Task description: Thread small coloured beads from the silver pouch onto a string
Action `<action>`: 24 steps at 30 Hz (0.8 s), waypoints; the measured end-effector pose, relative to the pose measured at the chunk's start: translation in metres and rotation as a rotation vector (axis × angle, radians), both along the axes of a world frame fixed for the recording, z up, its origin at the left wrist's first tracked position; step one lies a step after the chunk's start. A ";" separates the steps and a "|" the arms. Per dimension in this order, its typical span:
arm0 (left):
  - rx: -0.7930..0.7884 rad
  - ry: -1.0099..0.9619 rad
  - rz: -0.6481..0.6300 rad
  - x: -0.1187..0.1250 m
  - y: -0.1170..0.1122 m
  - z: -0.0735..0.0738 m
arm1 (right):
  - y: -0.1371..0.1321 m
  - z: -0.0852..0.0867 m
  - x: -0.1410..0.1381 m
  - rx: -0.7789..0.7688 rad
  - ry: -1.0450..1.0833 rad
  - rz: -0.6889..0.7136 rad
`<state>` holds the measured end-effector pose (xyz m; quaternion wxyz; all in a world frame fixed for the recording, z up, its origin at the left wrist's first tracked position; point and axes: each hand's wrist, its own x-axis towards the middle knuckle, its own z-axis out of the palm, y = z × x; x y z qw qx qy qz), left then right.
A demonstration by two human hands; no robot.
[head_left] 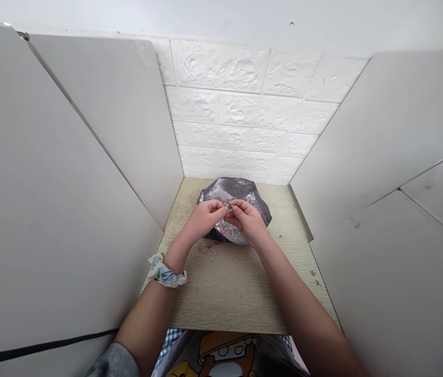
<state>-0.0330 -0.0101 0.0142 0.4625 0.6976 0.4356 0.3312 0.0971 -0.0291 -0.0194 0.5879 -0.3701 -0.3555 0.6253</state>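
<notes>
My left hand and my right hand meet fingertip to fingertip over a dark bag with a silvery inside. Both hands are closed in a pinch. Whatever lies between the fingertips is too small to name. Many tiny pink, red and pale pieces, like beads, fill the opened bag beneath my hands. A short string of pale and reddish beads lies on the wooden tabletop, just in front of the bag.
Grey-white panels stand close on the left and right, with a white brick-pattern wall behind. Small metal bits lie near the right edge. A blue scrunchie circles my left wrist. A cartoon-print cloth is below the near edge.
</notes>
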 end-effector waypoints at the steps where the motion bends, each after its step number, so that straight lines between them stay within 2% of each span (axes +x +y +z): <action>1: 0.003 0.007 0.000 0.000 0.000 0.000 | 0.000 0.000 0.000 0.004 -0.002 0.003; 11: -0.007 0.069 0.040 -0.001 0.001 -0.004 | -0.001 -0.001 0.000 0.008 -0.042 -0.001; 24: -0.011 0.082 0.027 0.000 0.001 -0.004 | 0.001 -0.005 -0.002 0.022 -0.065 0.021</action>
